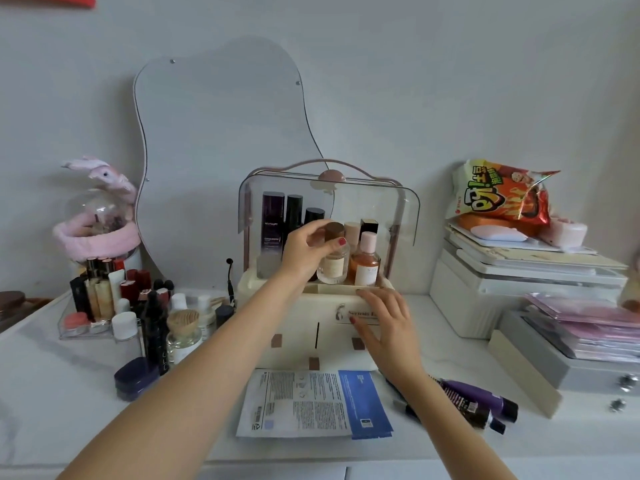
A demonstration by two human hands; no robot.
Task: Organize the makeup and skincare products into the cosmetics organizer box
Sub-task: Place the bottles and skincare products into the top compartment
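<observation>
The cream cosmetics organizer box (298, 344) stands at the table's middle, its clear lid (374, 202) raised. Inside its top compartment stand dark tall bottles (273, 223) at the left and an orange-liquid bottle (366, 263) at the right. My left hand (308, 247) grips the brown cap of a clear glass bottle (334, 268) that stands in the compartment. My right hand (384, 323) rests flat, fingers spread, on the box's front right face. Loose products (138, 306) crowd the table left of the box. Purple tubes (478, 403) lie at the front right.
A wavy mirror (221, 140) leans on the wall behind. Sheet-mask packets (311, 403) lie in front of the box. A clear lipstick tray (90, 327) and a dark jar (133, 377) sit left. White boxes (519, 282), a snack bag (502, 195) and a grey drawer unit (588, 365) stand right.
</observation>
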